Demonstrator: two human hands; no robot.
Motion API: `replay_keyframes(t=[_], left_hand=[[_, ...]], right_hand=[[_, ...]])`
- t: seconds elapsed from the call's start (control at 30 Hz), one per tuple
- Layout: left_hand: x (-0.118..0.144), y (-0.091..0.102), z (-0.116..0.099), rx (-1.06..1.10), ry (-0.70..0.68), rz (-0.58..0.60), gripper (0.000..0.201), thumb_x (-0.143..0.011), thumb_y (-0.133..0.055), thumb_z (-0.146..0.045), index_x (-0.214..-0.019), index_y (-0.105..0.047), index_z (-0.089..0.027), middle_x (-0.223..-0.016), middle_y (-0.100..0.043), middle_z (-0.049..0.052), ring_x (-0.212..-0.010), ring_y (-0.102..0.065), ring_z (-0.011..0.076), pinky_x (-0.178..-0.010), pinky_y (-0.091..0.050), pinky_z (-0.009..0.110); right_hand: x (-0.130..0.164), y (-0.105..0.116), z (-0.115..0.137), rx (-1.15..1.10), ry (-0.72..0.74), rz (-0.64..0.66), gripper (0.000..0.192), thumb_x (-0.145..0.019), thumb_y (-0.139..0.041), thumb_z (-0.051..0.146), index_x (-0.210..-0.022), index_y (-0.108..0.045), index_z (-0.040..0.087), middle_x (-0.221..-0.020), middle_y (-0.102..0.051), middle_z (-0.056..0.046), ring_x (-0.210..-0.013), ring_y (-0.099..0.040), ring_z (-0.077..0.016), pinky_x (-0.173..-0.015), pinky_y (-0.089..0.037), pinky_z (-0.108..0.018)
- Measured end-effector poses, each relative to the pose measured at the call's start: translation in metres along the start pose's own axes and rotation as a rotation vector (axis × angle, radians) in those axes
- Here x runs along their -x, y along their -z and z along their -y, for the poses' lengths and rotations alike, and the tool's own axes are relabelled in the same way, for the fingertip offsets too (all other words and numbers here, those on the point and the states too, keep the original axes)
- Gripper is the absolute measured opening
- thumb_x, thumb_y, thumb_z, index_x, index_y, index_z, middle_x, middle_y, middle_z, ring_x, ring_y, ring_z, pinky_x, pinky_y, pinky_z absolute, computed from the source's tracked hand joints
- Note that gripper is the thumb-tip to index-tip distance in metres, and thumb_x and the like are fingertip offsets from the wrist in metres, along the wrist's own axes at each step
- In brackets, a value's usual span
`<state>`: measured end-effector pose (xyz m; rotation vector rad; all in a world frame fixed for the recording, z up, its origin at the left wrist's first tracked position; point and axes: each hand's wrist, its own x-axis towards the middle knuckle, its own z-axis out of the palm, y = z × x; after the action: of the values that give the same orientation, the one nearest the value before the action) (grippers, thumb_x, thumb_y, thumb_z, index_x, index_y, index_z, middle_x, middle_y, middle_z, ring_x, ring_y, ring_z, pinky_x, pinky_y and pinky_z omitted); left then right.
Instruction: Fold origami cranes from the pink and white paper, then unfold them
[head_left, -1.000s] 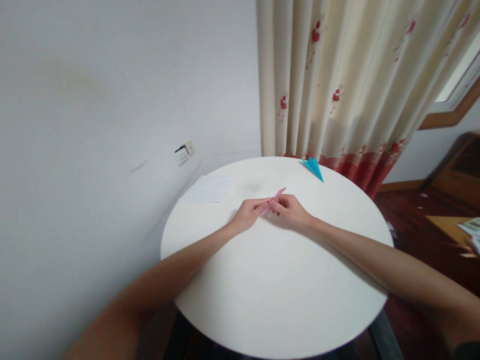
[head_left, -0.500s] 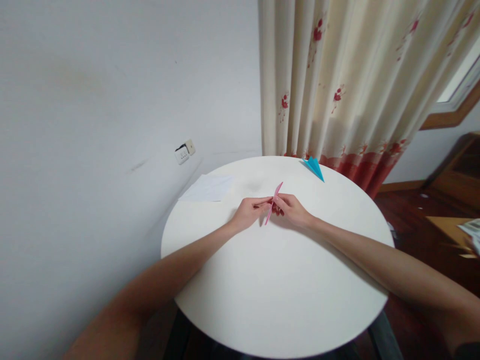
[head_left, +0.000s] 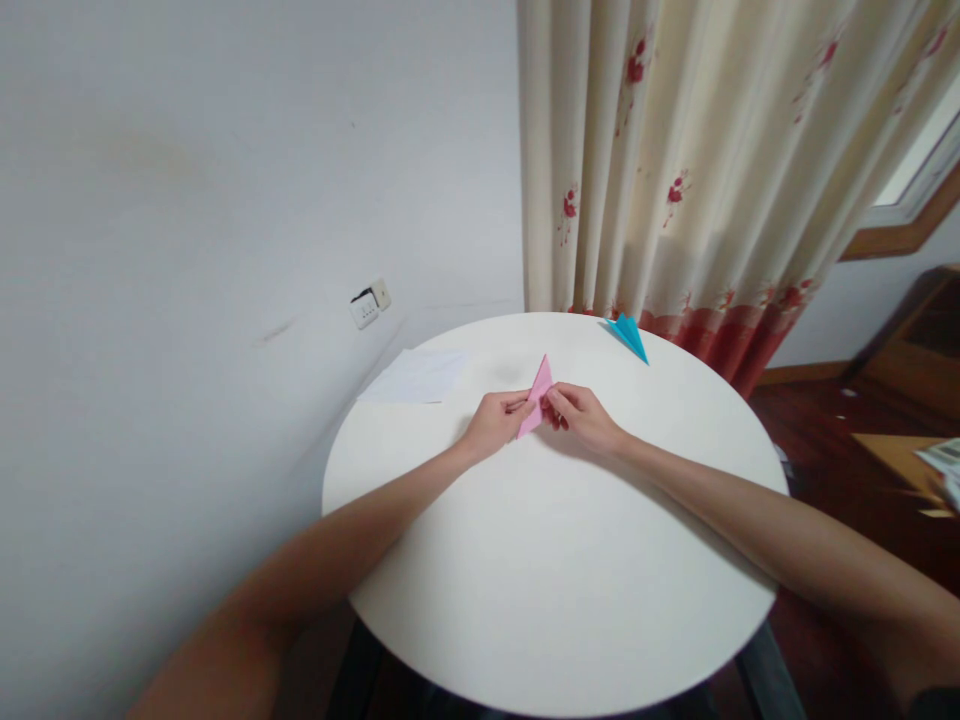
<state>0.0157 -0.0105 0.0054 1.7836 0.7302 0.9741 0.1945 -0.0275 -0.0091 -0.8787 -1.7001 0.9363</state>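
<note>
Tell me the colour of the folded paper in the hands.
Pink, plain; the head view shows the paper.

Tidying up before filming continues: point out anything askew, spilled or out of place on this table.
Nothing spilled or damaged. Only the white sheet stands out, overhanging the round table edge near the wall. Both hands hold the pink folded paper; the blue one lies by the far edge.

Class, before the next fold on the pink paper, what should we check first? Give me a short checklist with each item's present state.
1. Both hands on the pink paper: left hand and right hand pinch it. Ok.
2. Paper's point faces away from the person: ok.
3. Creases sharp and aligned: cannot tell, too small.
4. Bare table in front of the hands: ok.
5. Blue folded paper and white sheet lie apart from the hands: ok.
</note>
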Motion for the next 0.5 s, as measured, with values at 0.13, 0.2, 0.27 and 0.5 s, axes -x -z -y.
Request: replay_keyframes(t=[0.13,0.2,0.27,0.5], left_hand=[[-0.004,0.004,0.005,0.038,0.048,-0.109,0.049,-0.081,-0.062,-0.046,-0.113,-0.069,-0.010,-0.101,-0.072,0.010,-0.085,-0.064,0.0206,-0.078,-0.048,0.031],[-0.004,0.005,0.007,0.081,0.071,-0.113,0.051,-0.080,-0.064,-0.047,-0.114,-0.068,-0.010,-0.104,-0.071,0.011,-0.086,-0.064,0.0217,-0.079,-0.048,0.032],[-0.005,0.006,0.008,0.098,0.087,-0.101,0.052,-0.079,-0.064,-0.048,-0.115,-0.067,-0.011,-0.103,-0.071,0.012,-0.087,-0.064,0.0221,-0.078,-0.049,0.033],[-0.005,0.008,0.013,0.076,0.056,-0.084,0.050,-0.083,-0.060,-0.047,-0.118,-0.066,-0.012,-0.100,-0.071,0.010,-0.080,-0.062,0.0179,-0.068,-0.047,0.027]], right_hand=[[-0.005,0.005,-0.005,0.084,0.029,-0.245,0.027,-0.082,-0.058,0.045,-0.081,-0.054,0.019,-0.065,-0.055,0.001,-0.057,-0.048,-0.0121,-0.055,-0.039,-0.025],[-0.007,0.009,-0.008,0.137,0.039,-0.354,0.027,-0.079,-0.061,0.043,-0.088,-0.055,0.018,-0.070,-0.057,0.000,-0.061,-0.050,-0.0130,-0.058,-0.040,-0.026],[-0.009,0.012,-0.008,0.136,0.018,-0.331,0.029,-0.078,-0.060,0.044,-0.090,-0.058,0.017,-0.074,-0.060,-0.002,-0.064,-0.052,-0.0136,-0.059,-0.041,-0.026],[-0.010,0.009,-0.009,0.029,-0.164,-0.197,0.032,-0.074,-0.062,0.048,-0.066,-0.060,0.016,-0.056,-0.055,0.000,-0.048,-0.043,-0.0101,-0.047,-0.033,-0.025]])
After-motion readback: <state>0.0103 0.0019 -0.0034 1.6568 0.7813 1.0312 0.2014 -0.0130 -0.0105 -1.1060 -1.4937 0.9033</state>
